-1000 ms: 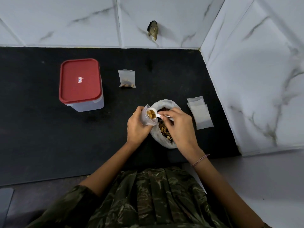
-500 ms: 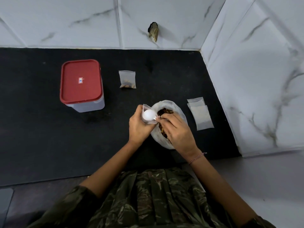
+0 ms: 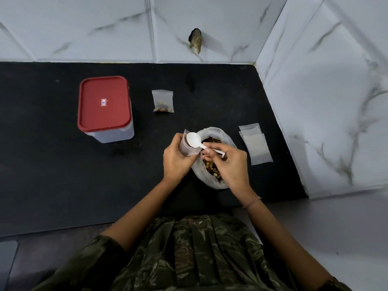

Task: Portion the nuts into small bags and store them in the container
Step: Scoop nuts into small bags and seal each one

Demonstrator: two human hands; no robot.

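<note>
While L hand (image 3: 176, 157) fingers wrap small bag (image 3: 189, 147), R hand (image 3: 230, 164) fingers pinch white spoon (image 3: 196, 141) turned over its mouth; nut sack (image 3: 212, 156) beneath; lidded container (image 3: 105, 108) far left on worktop (image 3: 63, 175); one filled bag (image 3: 163, 101) behind.

Black counter (image 3: 52, 175) bears a red-lidded container (image 3: 105, 108); one filled small bag (image 3: 163, 101); the open nut bag (image 3: 212, 175); empty bags (image 3: 257, 147).

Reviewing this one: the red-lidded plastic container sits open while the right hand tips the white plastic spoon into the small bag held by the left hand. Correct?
Not quite: the head view shows the red-lidded plastic container closed, lid on. The rest holds.
</note>
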